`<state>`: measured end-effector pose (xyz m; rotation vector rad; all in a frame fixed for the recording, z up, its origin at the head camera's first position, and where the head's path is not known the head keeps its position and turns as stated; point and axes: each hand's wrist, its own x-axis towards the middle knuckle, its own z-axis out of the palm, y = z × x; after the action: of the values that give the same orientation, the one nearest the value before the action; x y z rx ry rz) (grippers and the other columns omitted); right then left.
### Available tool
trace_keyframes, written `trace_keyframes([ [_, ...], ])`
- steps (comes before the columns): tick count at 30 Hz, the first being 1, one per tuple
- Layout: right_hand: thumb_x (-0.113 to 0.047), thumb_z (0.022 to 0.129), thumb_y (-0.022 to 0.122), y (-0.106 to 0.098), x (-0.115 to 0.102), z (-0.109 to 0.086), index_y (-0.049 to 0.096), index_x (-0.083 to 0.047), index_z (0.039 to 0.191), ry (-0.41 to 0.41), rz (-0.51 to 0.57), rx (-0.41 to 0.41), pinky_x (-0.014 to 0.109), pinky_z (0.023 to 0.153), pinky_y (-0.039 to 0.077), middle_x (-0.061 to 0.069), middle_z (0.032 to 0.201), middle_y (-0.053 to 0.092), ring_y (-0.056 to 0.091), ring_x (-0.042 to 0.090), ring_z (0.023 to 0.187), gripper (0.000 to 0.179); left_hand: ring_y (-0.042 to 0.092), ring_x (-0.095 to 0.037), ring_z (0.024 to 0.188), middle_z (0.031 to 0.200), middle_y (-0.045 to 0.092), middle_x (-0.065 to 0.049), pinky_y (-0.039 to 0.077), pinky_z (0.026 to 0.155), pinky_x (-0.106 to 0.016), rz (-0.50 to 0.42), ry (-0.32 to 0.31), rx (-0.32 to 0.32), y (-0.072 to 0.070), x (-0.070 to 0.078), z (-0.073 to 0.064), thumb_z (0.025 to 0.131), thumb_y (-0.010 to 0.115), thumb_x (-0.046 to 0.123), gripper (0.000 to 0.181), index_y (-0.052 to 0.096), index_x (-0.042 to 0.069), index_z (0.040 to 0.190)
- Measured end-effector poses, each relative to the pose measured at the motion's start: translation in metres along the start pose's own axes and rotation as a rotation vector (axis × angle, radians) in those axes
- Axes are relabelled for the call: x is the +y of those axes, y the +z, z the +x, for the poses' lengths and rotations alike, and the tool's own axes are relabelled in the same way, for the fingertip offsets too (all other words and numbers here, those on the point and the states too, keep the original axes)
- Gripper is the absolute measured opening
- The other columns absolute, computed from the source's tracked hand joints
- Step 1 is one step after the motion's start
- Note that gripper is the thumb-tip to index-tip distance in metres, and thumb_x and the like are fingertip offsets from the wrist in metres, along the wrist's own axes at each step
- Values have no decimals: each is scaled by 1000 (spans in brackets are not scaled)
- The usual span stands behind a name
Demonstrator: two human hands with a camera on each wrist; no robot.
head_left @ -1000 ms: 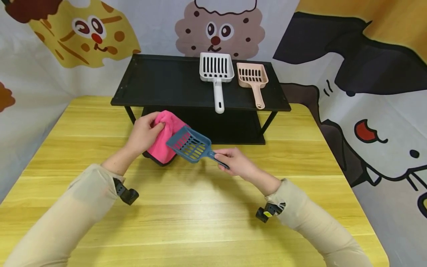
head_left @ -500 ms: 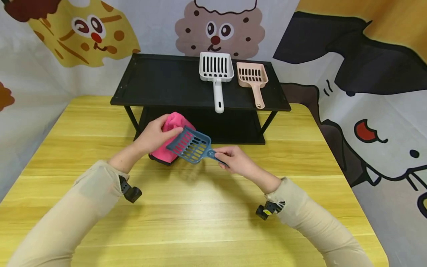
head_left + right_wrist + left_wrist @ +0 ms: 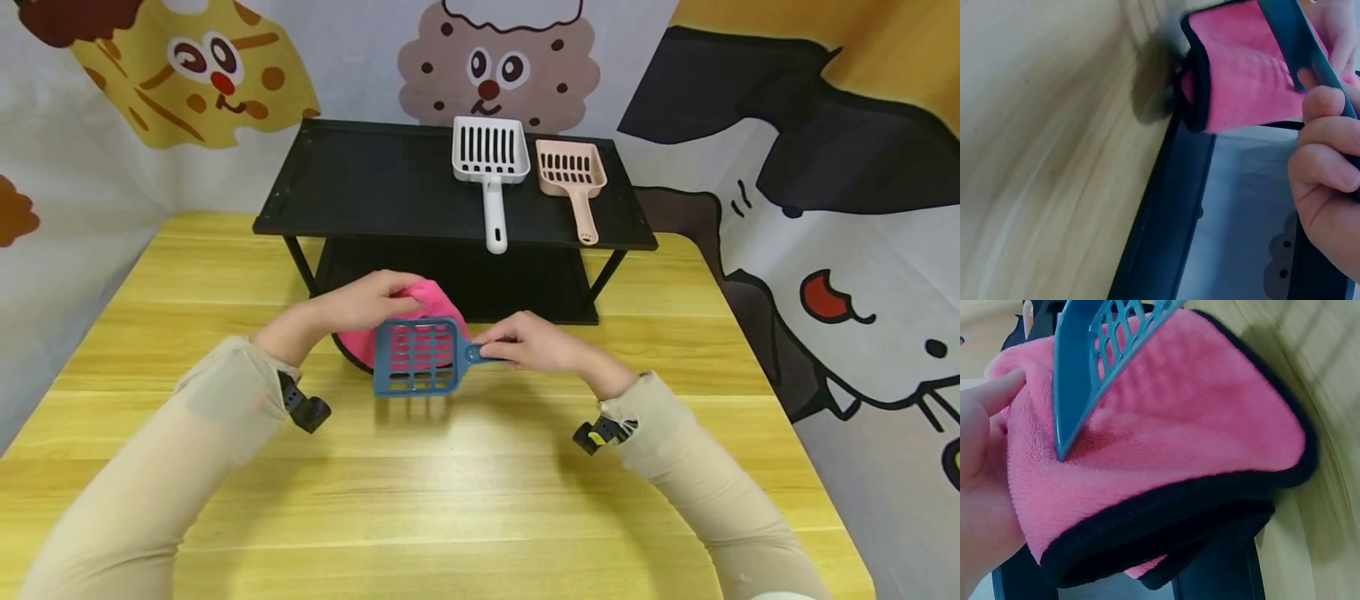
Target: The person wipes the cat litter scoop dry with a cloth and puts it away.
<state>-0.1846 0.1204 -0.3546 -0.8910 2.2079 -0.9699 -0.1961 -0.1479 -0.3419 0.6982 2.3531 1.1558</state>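
My right hand (image 3: 536, 342) grips the handle of a blue slotted litter scoop (image 3: 381, 358), its head pointing left over the table. Behind the scoop, my left hand (image 3: 367, 302) holds a pink cloth (image 3: 431, 293) with dark edging, pinched near its top. In the left wrist view the cloth (image 3: 1197, 419) hangs spread behind the scoop (image 3: 1075, 369), whose corner lies right against the pink pile. The right wrist view shows curled fingers (image 3: 1329, 137) round the scoop's handle, with the folded cloth (image 3: 1241, 69) beyond.
A black two-tier rack (image 3: 375, 179) stands at the back of the wooden table (image 3: 450, 500). On its top shelf lie a white litter scoop (image 3: 491, 154) and a smaller pale pink one (image 3: 572, 167), handles toward me. A cartoon-printed curtain (image 3: 360, 50) hangs behind.
The scoop has turned from a slant to nearly level, its head lower and facing me more. My left hand and the cloth have shifted right, behind the scoop.
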Motion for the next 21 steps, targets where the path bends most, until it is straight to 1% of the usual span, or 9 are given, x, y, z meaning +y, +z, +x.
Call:
trace_keyframes([
  [2, -15, 94, 55, -2, 0, 1, 69, -7, 107, 15, 9, -20, 20, 46, 29, -3, 56, 43, 39, 10, 49, 21, 45, -16, 69, 68, 40, 0, 38, 70, -31, -8, -3, -46, 1, 2, 2, 97, 47, 18, 15, 56, 6, 99],
  [4, -15, 94, 55, -4, 0, 0, 69, -7, 108, 27, 22, -26, 20, 46, 29, -3, 56, 43, 38, 10, 49, 21, 47, -16, 71, 69, 42, 0, 39, 71, -30, -4, -7, -58, 1, 2, 2, 97, 47, 18, 15, 57, 6, 99],
  [9, -13, 95, 54, -7, 5, -5, 68, -5, 110, 46, 63, -14, 20, 47, 28, -2, 56, 42, 36, 10, 49, 23, 44, -14, 65, 68, 42, -1, 38, 66, -28, 22, -25, -48, -4, 0, -1, 97, 48, 18, 15, 57, 5, 98],
  [11, -14, 95, 54, -8, 7, -7, 68, -5, 109, 47, 65, -8, 20, 47, 29, -2, 57, 42, 36, 10, 49, 22, 41, -13, 62, 67, 39, 0, 37, 64, -28, 30, -37, -38, -6, -1, -4, 97, 48, 18, 16, 57, 5, 102],
  [13, -13, 94, 54, -8, 10, -10, 68, -4, 108, 29, 42, 3, 20, 48, 29, -1, 58, 44, 37, 9, 50, 22, 36, -12, 59, 65, 35, 1, 35, 63, -28, 41, -46, -19, -8, -2, -7, 97, 48, 18, 16, 56, 4, 101],
  [16, -13, 92, 58, -7, 12, -13, 69, -5, 107, -49, -74, 24, 20, 51, 34, 1, 67, 59, 43, 8, 54, 21, 36, -11, 58, 65, 35, 1, 35, 62, -28, 46, -64, 13, -12, -2, -9, 97, 49, 17, 16, 56, 5, 103],
  [18, -15, 91, 60, -5, 11, -14, 70, -7, 108, -125, -191, 38, 20, 55, 41, 2, 82, 69, 51, 7, 61, 21, 36, -11, 59, 67, 35, 0, 35, 63, -28, 33, -72, 21, -13, -1, -10, 97, 49, 17, 16, 56, 5, 104],
  [20, -18, 89, 62, -4, 9, -13, 70, -9, 109, -206, -313, 64, 20, 65, 49, 2, 98, 72, 61, 6, 71, 23, 42, -12, 65, 72, 43, -1, 37, 65, -27, 1, -76, 10, -12, 0, -10, 97, 48, 16, 17, 57, 6, 108],
  [21, -19, 89, 63, -3, 7, -13, 70, -10, 109, -243, -364, 77, 21, 69, 51, 2, 102, 72, 65, 6, 77, 23, 45, -12, 67, 75, 46, -2, 39, 67, -27, -21, -73, -3, -11, 1, -9, 97, 48, 16, 18, 58, 6, 108],
])
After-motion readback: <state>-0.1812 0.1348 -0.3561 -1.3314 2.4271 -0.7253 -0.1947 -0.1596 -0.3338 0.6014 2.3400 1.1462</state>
